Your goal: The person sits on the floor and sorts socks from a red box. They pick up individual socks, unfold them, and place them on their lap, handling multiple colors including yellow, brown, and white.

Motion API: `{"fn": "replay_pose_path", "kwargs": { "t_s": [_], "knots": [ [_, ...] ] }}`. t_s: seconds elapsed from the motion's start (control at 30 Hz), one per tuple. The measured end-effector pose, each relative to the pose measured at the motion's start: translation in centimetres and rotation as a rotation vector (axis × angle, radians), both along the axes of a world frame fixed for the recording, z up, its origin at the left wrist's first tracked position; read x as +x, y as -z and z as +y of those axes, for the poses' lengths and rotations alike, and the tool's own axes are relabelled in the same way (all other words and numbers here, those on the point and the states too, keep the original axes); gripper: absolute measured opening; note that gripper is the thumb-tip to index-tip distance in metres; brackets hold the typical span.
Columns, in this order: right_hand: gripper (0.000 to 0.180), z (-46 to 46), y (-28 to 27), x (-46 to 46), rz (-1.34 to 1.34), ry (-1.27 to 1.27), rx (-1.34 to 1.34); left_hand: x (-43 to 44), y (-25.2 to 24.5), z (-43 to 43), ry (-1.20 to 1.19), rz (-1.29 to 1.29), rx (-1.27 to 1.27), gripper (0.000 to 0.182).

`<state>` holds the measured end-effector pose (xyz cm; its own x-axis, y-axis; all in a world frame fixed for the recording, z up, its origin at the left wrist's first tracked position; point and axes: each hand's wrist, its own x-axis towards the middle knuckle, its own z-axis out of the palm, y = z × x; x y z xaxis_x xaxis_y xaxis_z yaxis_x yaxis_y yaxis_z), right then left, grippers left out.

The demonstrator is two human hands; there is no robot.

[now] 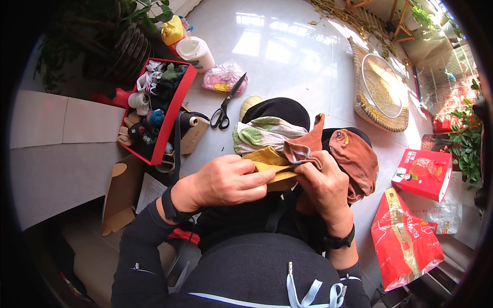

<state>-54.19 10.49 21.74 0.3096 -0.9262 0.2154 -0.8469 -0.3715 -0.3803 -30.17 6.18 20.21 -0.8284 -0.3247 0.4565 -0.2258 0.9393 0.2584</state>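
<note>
Over my lap, my left hand [235, 179] pinches a mustard-yellow ribbed cloth [262, 156], which looks like a sock or cuff. My right hand [323, 179] grips the near edge of a rust-brown cloth piece [306, 140] together with the yellow fabric. A pale blue and white band shows along the brown piece's folded edge. On my left knee lies a white and green patterned cloth [265, 133]. Another rust-brown cloth [354, 163] drapes over my right knee. Both sets of fingertips nearly meet, and the folds partly hide where the fabrics join.
Left of my knees, a red box [175, 115] holds socks and thread spools. Black scissors [231, 102] lie on the floor beside a pink plastic-wrapped pack [225, 79]. A white tub [195, 54] stands behind. Rightward are a woven basket [360, 96], red carton [421, 173] and red bag [404, 238].
</note>
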Motion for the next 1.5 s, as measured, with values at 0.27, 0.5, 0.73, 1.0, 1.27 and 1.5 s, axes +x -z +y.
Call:
{"fn": "replay_pose_path", "kwargs": {
  "t_s": [0.27,0.5,0.73,1.0,1.27,1.5],
  "knots": [
    [0.014,-0.1,0.0,-0.3,-0.012,0.004,-0.004,0.1,-0.4,-0.7,0.074,-0.004,-0.06,0.012],
    [0.014,0.0,0.0,-0.3,-0.033,-0.016,0.049,0.2,0.2,-1.7,-0.051,0.008,0.108,0.016],
    [0.024,0.2,-1.2,-1.9,-0.414,0.011,0.11,-1.3,1.2,-0.9,-0.091,0.127,0.294,0.019],
    [0.037,0.7,-3.1,-5.1,-1.3,0.406,0.412,-2.0,0.3,-1.5,-0.271,0.241,0.595,0.03],
    [0.028,1.7,-7.9,-5.2,-1.276,0.29,0.349,-4.6,-4.5,-4.9,-0.001,0.274,0.714,0.074],
    [0.043,1.9,-7.4,-4.2,-1.346,0.378,0.593,-4.8,-5.6,-1.1,0.195,0.484,1.727,0.024]
  ]
}}
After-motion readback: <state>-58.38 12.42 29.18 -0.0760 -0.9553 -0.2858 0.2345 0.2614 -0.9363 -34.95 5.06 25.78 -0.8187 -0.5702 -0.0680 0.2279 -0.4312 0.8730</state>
